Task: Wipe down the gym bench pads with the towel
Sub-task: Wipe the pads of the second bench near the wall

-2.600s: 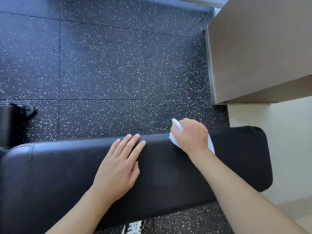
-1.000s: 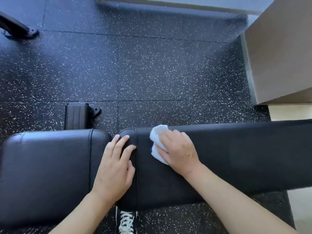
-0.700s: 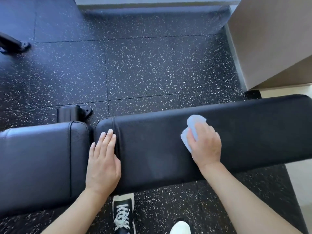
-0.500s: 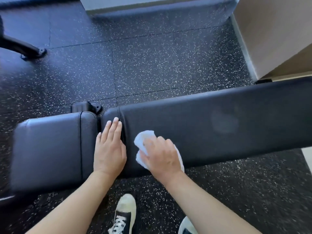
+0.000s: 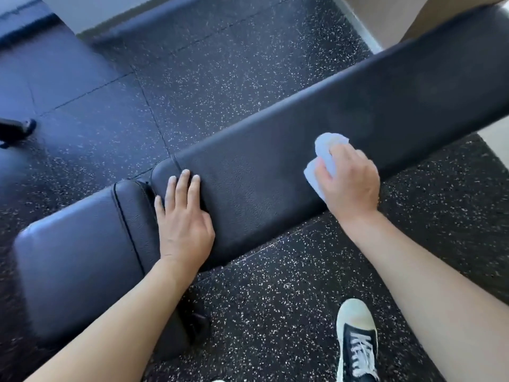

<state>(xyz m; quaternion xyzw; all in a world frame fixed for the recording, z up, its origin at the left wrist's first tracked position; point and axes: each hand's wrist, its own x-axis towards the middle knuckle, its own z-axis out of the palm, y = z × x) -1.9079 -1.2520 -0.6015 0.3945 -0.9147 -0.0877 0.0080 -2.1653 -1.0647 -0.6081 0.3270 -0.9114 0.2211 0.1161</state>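
A black gym bench runs diagonally from lower left to upper right. Its long back pad (image 5: 275, 166) meets the shorter seat pad (image 5: 77, 249) at a narrow gap. My right hand (image 5: 349, 183) grips a crumpled white towel (image 5: 326, 153) and presses it on the long pad near its front edge. My left hand (image 5: 183, 216) lies flat with straight fingers on the left end of the long pad, beside the gap.
Black speckled rubber floor tiles (image 5: 220, 78) surround the bench. A beige wall or cabinet (image 5: 385, 15) stands at the top right. A black equipment foot (image 5: 16, 130) sits at the far left. My black-and-white sneaker (image 5: 356, 340) stands in front of the bench.
My right hand has slid the towel to the right along the long pad, away from my left hand. The left hand stays by the gap. The view has tilted.
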